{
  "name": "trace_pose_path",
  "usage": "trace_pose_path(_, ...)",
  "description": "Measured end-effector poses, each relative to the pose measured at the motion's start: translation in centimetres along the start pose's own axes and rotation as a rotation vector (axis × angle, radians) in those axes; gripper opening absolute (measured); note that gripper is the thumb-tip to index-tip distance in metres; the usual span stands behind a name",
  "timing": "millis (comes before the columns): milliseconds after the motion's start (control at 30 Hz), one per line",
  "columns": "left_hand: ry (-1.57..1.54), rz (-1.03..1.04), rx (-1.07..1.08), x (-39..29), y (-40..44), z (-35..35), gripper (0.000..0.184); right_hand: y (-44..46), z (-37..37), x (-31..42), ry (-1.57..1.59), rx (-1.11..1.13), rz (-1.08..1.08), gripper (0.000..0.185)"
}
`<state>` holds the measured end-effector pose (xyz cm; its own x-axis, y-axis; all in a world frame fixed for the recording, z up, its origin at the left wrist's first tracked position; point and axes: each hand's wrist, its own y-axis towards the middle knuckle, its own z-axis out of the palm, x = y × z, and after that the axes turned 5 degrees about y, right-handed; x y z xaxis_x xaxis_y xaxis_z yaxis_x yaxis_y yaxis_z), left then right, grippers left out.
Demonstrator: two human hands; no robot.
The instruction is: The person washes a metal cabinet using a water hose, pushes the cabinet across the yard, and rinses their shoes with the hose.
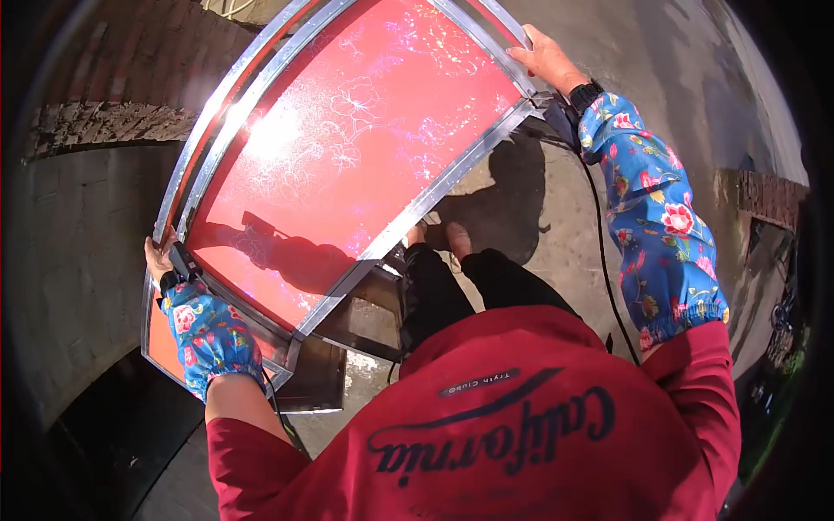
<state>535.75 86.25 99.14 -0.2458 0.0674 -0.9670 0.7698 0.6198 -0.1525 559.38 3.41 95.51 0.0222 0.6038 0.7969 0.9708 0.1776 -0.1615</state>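
Observation:
A large red panel [408,130] with a shiny floral pattern, set in a silver metal frame [434,187], is tilted in front of me. My left hand [158,259] grips the frame's left edge, its fingers partly hidden by the rim. At the upper right, my right hand [549,59] is closed over the frame's opposite edge, near a corner. Dark devices with black cables sit at both wrists. Below the panel's left end shows a lower metal-framed section with another red surface [165,343].
Brickwork [113,122] and a grey wall [95,226] are on the left. Concrete floor [569,252] lies around my feet [456,239]. A black cable [604,234] hangs beside my right arm. More brick [771,200] and dark clutter [786,326] stand at the far right.

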Motion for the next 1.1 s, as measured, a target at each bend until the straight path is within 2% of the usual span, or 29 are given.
trace_pose_path(100, 0.225, 0.113, 0.069, 0.0, -0.5, 0.1, 0.045, 0.4, 0.5, -0.4, -0.064, -0.035, -0.002, 0.038)
trace_pose_path(233, -0.135, -0.067, -0.010, -0.3, -0.6, 0.8, 0.037, 0.0, 0.1, 1.0, -0.076, -0.002, 0.044, 0.037)
trace_pose_path(300, -0.220, -0.052, -0.124, -2.0, -3.1, 3.9, 0.032, -0.1, 0.3, 1.4, -0.085, 0.008, 0.035, 0.036)
trace_pose_path(367, -0.580, -0.216, -0.175, -1.0, -0.8, 1.9, 0.026, -0.4, 0.0, 1.5, -0.083, 0.007, 0.046, 0.033)
trace_pose_path(467, -0.672, -0.291, -0.187, -2.2, -2.6, 3.9, 0.025, -0.8, -0.6, 0.6, -0.014, -0.001, 0.008, 0.030)
trace_pose_path(500, -0.751, -0.304, -0.216, -1.6, -2.5, 3.9, 0.023, -2.1, -0.6, 1.7, 0.103, -0.032, 0.015, 0.030)
trace_pose_path(567, -0.717, -0.308, -0.438, -4.7, -6.0, 8.4, 0.018, -2.5, -1.0, 0.9, 0.063, -0.025, 0.060, 0.030)
trace_pose_path(600, -0.816, -0.252, -0.457, -4.5, -5.7, 8.3, 0.014, -2.2, -0.7, 1.0, 0.125, -0.059, -0.008, 0.028)
trace_pose_path(667, -0.948, -0.189, -0.474, -4.6, -6.2, 9.1, 0.009, -2.5, -0.7, 1.2, 0.183, -0.063, 0.013, 0.020)
trace_pose_path(700, -0.861, -0.139, -0.432, -4.1, -6.3, 8.7, 0.009, -2.9, -0.7, 1.7, 0.187, -0.076, 0.015, 0.017)
trace_pose_path(800, -0.888, -0.055, -0.379, -4.1, -7.2, 9.2, 0.015, -3.7, -0.5, 3.0, 0.143, -0.126, -0.009, 0.015)
trace_pose_path(867, -1.009, -0.045, -0.424, -4.5, -7.6, 10.1, 0.020, -3.9, -0.6, 3.9, 0.122, -0.117, 0.040, 0.015)
trace_pose_path(1033, -1.160, -0.147, -0.530, -6.7, -7.9, 10.7, 0.035, -3.5, 0.0, 4.4, 0.119, -0.149, 0.073, 0.015)
trace_pose_path(1067, -1.140, -0.138, -0.595, -7.1, -7.6, 11.1, 0.034, -3.2, 0.0, 4.1, 0.107, -0.157, 0.087, 0.015)
trace_pose_path(1100, -1.147, -0.146, -0.566, -7.6, -7.4, 11.2, 0.032, -3.3, 0.1, 4.5, 0.103, -0.156, 0.086, 0.015)
